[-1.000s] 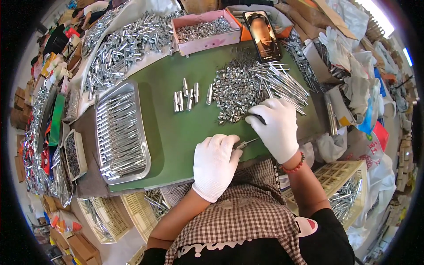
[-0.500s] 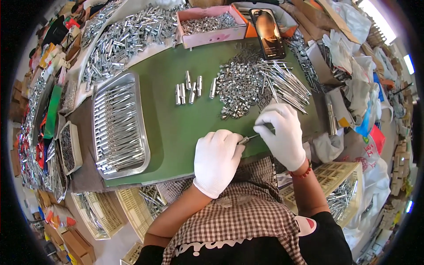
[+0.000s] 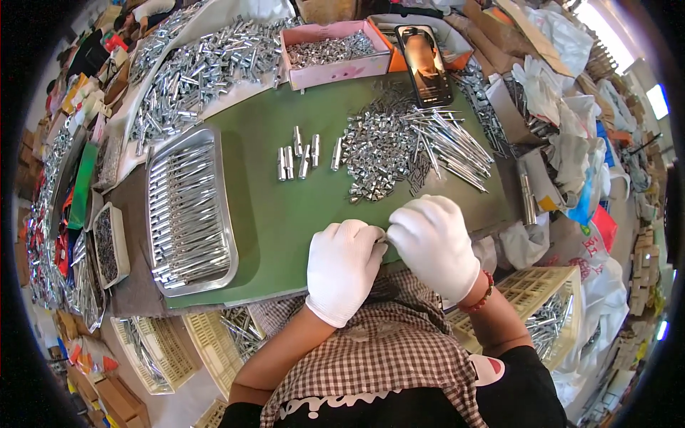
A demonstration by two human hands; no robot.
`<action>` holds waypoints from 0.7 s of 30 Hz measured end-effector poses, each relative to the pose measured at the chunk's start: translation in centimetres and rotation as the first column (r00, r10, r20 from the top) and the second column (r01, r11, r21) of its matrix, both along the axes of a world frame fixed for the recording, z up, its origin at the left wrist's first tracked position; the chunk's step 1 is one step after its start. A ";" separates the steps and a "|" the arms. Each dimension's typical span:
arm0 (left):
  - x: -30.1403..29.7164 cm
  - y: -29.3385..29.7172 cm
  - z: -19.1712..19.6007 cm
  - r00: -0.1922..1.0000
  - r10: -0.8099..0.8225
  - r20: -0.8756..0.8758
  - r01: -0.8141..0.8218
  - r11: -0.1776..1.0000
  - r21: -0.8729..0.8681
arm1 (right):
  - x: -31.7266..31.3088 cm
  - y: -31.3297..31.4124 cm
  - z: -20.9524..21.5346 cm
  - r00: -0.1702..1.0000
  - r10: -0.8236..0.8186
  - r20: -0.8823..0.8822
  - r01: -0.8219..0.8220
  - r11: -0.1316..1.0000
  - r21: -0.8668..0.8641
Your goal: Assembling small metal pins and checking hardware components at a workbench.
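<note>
- A small metal part (image 3: 383,240) sits between the two hands, near the near edge of the green counter (image 3: 285,228); most of it is hidden by the gloves.
- The left hand (image 3: 342,271), white-gloved, has its fingers curled together and clamped on that part from the left.
- The right hand (image 3: 433,248), also gloved, meets it there, fingers bunched together and closed on the same part; their exact grip is covered.
- A red bead bracelet (image 3: 487,292) circles the right wrist.
- Beyond the hands lies a pile of short silvery sleeves (image 3: 378,153), with a bundle of long thin rods (image 3: 460,153) spread just to its right.
- Five short metal tubes (image 3: 305,161) form a loose group left of the pile; another lies beside the pile.
- Well to the left, a shiny metal tray (image 3: 227,217) holds slender metal pieces laid side by side.
- At the far edge are a pink box (image 3: 337,73) of small metal parts and a phone (image 3: 425,68) propped with its screen lit.
- Farther left, a large heap of metal tubes (image 3: 214,68) covers a pale sheet.
- Below the counter's right side, a cream crate (image 3: 528,294) carries more metal pieces.
</note>
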State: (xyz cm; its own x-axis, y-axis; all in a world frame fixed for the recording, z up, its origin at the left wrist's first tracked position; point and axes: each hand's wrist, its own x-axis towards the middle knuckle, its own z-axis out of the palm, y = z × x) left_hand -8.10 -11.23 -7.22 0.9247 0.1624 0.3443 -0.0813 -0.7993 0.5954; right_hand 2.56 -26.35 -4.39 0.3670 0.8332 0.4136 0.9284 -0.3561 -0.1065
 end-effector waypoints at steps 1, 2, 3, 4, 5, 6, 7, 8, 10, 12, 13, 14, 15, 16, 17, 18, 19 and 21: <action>0.0 0.1 0.0 1.000 -0.005 0.002 0.005 1.000 0.000 | -0.2 0.1 0.0 0.999 0.030 0.040 -0.030 1.000 0.000; 0.0 0.1 0.0 1.000 -0.006 -0.016 0.006 1.000 0.003 | -0.4 0.1 0.0 0.995 0.060 0.079 -0.060 0.998 -0.002; -0.1 0.1 -0.1 0.999 -0.007 -0.035 0.007 1.000 0.006 | -0.1 -0.2 -0.3 0.995 0.081 0.058 -0.081 0.997 0.009; 0.0 0.0 0.0 0.999 -0.010 -0.033 0.010 1.000 0.005 | -0.1 -0.6 -0.8 0.995 0.077 0.061 -0.078 0.997 0.008; 0.0 0.0 0.1 1.000 -0.002 0.000 0.002 1.000 0.003 | -0.4 -1.0 -1.5 0.998 0.069 0.010 -0.069 0.993 0.099; 0.0 -0.1 0.1 0.999 0.006 0.032 -0.006 1.000 0.000 | -0.7 -1.4 -1.8 0.997 0.064 -0.041 -0.055 0.981 0.188; 0.0 -0.1 0.0 0.999 0.010 0.031 -0.010 1.000 0.000 | -0.9 -1.7 -1.6 0.997 0.068 -0.042 -0.058 0.980 0.188; 0.0 -0.1 -0.3 0.999 0.012 0.036 -0.012 1.000 0.005 | -1.2 -1.9 -1.0 0.995 0.043 -0.092 -0.027 0.985 0.172; 0.0 -0.1 -0.6 0.999 0.011 0.035 -0.012 1.000 0.008 | -1.0 -2.7 0.0 0.997 -0.074 -0.015 0.076 0.967 0.245; -0.2 0.0 -0.4 0.999 0.034 0.008 -0.034 0.999 0.012 | 1.1 -6.2 -0.7 0.881 -0.460 0.105 0.451 0.887 0.100; -0.2 -0.1 -0.5 0.999 0.038 0.003 -0.038 0.999 0.016 | 2.5 -8.1 -0.4 0.783 -0.620 0.048 0.613 0.782 0.112; -0.1 -0.2 -0.4 0.999 0.037 0.012 -0.037 0.999 0.014 | 4.1 -11.1 -2.1 0.642 -0.701 0.311 0.653 0.712 0.258; -0.1 -0.2 -0.4 0.999 0.044 0.021 -0.044 0.999 0.020 | 4.9 -13.1 -2.2 0.536 -0.797 0.280 0.798 0.586 0.141; 0.0 -0.2 -0.5 0.999 0.037 0.022 -0.038 0.999 0.018 | 5.9 -14.6 -2.5 0.530 -0.800 0.282 0.802 0.581 0.141; 0.1 -0.2 -0.7 0.999 0.038 0.039 -0.039 0.999 0.015 | 7.0 -16.0 -3.0 0.534 -0.834 0.138 0.839 0.543 0.038; 0.1 -0.3 -0.7 0.997 0.044 0.056 -0.045 0.999 0.011 | 7.9 -17.2 -3.7 0.517 -0.856 -0.006 0.854 0.516 -0.070; 0.0 -0.4 -0.6 0.997 0.049 0.057 -0.050 0.999 0.008 | 8.5 -18.5 -4.6 0.604 -0.797 -0.004 0.796 0.603 0.055; 0.0 -0.2 -0.8 0.997 0.054 0.050 -0.055 0.998 0.029 | 6.1 -15.0 -2.9 0.638 -0.754 -0.153 0.770 0.624 0.136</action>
